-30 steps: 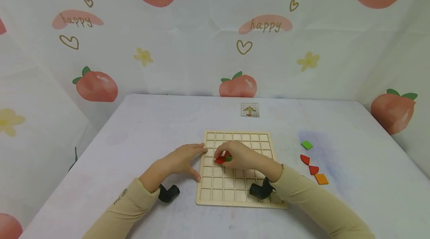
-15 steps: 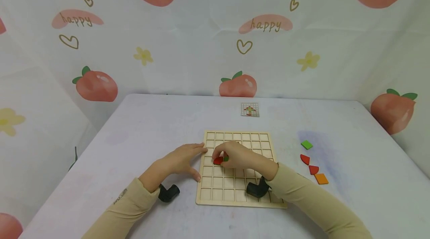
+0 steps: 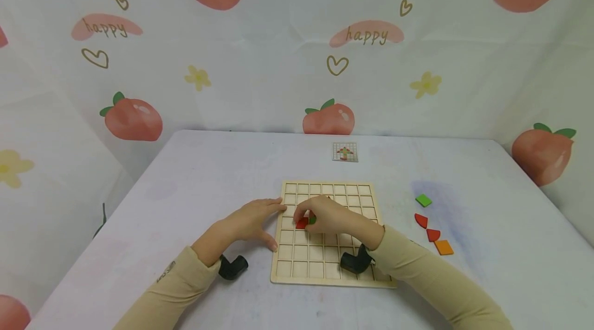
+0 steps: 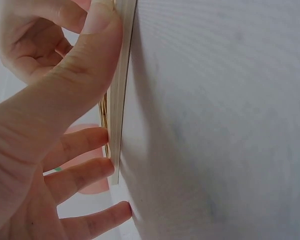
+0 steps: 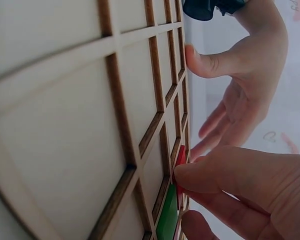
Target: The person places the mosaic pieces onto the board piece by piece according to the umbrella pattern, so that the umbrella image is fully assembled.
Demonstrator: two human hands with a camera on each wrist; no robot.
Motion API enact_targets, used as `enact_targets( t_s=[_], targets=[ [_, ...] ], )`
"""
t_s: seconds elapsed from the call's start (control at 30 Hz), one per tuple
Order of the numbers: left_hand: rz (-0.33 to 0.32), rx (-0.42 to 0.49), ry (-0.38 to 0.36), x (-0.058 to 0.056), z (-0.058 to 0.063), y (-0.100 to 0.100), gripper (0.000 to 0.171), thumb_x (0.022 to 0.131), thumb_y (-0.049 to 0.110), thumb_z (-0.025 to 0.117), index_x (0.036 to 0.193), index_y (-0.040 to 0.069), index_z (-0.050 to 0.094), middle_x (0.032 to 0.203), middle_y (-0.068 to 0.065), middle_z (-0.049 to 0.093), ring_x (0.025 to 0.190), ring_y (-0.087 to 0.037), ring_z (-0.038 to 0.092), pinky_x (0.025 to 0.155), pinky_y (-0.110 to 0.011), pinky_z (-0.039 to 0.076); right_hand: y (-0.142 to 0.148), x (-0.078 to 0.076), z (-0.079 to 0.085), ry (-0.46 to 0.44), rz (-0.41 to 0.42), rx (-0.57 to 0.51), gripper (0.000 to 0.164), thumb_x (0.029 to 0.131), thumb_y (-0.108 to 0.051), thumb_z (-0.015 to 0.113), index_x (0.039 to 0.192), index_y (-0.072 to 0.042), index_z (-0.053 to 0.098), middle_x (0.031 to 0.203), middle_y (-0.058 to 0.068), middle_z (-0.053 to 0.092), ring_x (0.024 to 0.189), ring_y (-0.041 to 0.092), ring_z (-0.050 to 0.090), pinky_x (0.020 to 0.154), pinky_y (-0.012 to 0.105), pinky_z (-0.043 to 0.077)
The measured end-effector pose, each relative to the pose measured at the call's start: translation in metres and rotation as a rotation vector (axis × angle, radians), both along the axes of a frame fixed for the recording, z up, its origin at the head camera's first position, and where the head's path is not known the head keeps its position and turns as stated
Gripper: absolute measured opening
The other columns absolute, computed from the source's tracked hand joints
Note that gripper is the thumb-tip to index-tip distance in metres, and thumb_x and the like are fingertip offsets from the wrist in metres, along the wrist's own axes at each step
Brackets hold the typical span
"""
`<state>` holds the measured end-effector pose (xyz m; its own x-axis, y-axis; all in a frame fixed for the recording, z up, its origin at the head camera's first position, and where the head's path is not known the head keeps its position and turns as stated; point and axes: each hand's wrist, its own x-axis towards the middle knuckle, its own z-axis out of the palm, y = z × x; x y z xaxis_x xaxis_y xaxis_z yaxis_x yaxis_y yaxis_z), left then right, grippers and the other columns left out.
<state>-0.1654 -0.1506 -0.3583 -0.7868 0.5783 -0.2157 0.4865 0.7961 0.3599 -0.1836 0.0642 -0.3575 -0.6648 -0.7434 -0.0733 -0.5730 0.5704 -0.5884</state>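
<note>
My left hand (image 3: 250, 220) rests at the left edge of the wooden grid board (image 3: 301, 269), its fairly straight fingers and thumb touching the rim. At a cell in the board's left part, my right hand (image 3: 327, 215) pinches a red tile (image 3: 302, 223) between thumb and fingers. This red tile (image 5: 180, 160) stands at the cell in the right wrist view, partly covered by the thumb. Close beside it is a green tile (image 5: 166, 216) in the grid, mostly hidden by the right hand in the head view. Whatever else lies under that hand cannot be seen.
Right of the board lie a green tile (image 3: 424, 200), two red quarter-round tiles, one of them (image 3: 421, 220) nearer the green, and an orange square (image 3: 444, 247). A small pattern card (image 3: 345, 152) lies behind the board. Dark wrist cameras (image 3: 356, 262) hang under both wrists.
My right hand has moved slightly left, and the red tile has come down and turned into line with its cell. The left hand and board have stayed put.
</note>
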Motion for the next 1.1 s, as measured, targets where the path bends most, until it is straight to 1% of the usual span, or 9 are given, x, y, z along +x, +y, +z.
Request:
enact_targets(
  t_s=[0.13, 0.33, 0.5, 0.63, 0.77, 0.87, 1.0, 1.1],
  targets=[
    [0.005, -0.001, -0.001, 0.000, 0.000, 0.000, 0.087, 0.064, 0.036, 0.083, 0.136, 0.002, 0.046, 0.148, -0.018, 0.037, 0.135, -0.036, 0.037, 0.112, -0.050, 0.032, 0.001, 0.001, 0.001, -0.004, -0.001, -0.003, 0.018, 0.078, 0.000, 0.068, 0.093, -0.011, 0.068, 0.091, -0.001, 0.068, 0.083, 0.014, 0.056, 0.072, 0.020, 0.046],
    [0.012, 0.005, -0.009, 0.001, 0.000, 0.000, 0.088, 0.064, 0.036, 0.083, 0.136, 0.002, 0.045, 0.148, -0.018, 0.037, 0.136, -0.036, 0.036, 0.112, -0.051, 0.031, 0.008, 0.001, 0.004, 0.001, -0.026, -0.029, 0.020, 0.080, -0.003, 0.067, 0.098, -0.010, 0.068, 0.096, 0.000, 0.069, 0.083, 0.013, 0.059, 0.073, 0.021, 0.049],
    [0.018, 0.006, -0.016, 0.001, 0.001, 0.001, 0.088, 0.064, 0.035, 0.083, 0.136, 0.002, 0.045, 0.148, -0.018, 0.036, 0.136, -0.036, 0.036, 0.113, -0.051, 0.030, 0.023, 0.000, 0.009, 0.024, -0.046, -0.071, 0.018, 0.082, -0.008, 0.067, 0.100, -0.008, 0.068, 0.097, 0.003, 0.069, 0.080, 0.014, 0.059, 0.071, 0.021, 0.051],
    [0.013, -0.004, -0.002, 0.001, 0.001, 0.001, 0.088, 0.064, 0.034, 0.083, 0.136, 0.001, 0.044, 0.148, -0.018, 0.037, 0.136, -0.036, 0.036, 0.113, -0.049, 0.031, 0.041, -0.001, 0.011, 0.054, -0.067, -0.081, 0.017, 0.083, -0.011, 0.067, 0.099, -0.007, 0.067, 0.095, 0.005, 0.069, 0.078, 0.012, 0.058, 0.070, 0.023, 0.052],
    [0.011, -0.016, 0.007, 0.001, 0.000, 0.001, 0.089, 0.063, 0.034, 0.083, 0.136, 0.001, 0.045, 0.148, -0.018, 0.037, 0.136, -0.036, 0.037, 0.113, -0.049, 0.031, 0.062, -0.002, 0.012, 0.044, -0.120, -0.096, 0.017, 0.084, -0.011, 0.067, 0.100, -0.005, 0.067, 0.094, 0.008, 0.068, 0.075, 0.011, 0.057, 0.068, 0.022, 0.052],
    [0.015, -0.019, 0.005, 0.001, 0.000, 0.002, 0.089, 0.063, 0.034, 0.083, 0.136, 0.001, 0.044, 0.148, -0.017, 0.037, 0.136, -0.035, 0.036, 0.113, -0.048, 0.031, 0.077, -0.003, 0.013, 0.035, -0.181, -0.089, 0.018, 0.084, -0.011, 0.067, 0.101, -0.004, 0.067, 0.092, 0.007, 0.068, 0.072, 0.009, 0.056, 0.064, 0.019, 0.050],
    [0.012, -0.022, 0.008, 0.000, 0.000, 0.002, 0.089, 0.064, 0.035, 0.083, 0.136, 0.001, 0.044, 0.148, -0.017, 0.037, 0.136, -0.035, 0.037, 0.113, -0.048, 0.031, 0.100, -0.005, 0.012, 0.077, -0.254, -0.062, 0.020, 0.083, -0.012, 0.069, 0.100, -0.003, 0.067, 0.090, 0.006, 0.067, 0.070, 0.009, 0.054, 0.060, 0.019, 0.047],
    [0.008, -0.020, 0.008, 0.000, -0.001, 0.001, 0.089, 0.064, 0.035, 0.083, 0.137, 0.001, 0.044, 0.148, -0.017, 0.037, 0.136, -0.035, 0.037, 0.113, -0.048, 0.031, 0.116, -0.006, 0.012, 0.114, -0.300, -0.061, 0.020, 0.082, -0.012, 0.070, 0.099, -0.002, 0.067, 0.089, 0.008, 0.068, 0.068, 0.009, 0.053, 0.059, 0.019, 0.045]
  ],
)
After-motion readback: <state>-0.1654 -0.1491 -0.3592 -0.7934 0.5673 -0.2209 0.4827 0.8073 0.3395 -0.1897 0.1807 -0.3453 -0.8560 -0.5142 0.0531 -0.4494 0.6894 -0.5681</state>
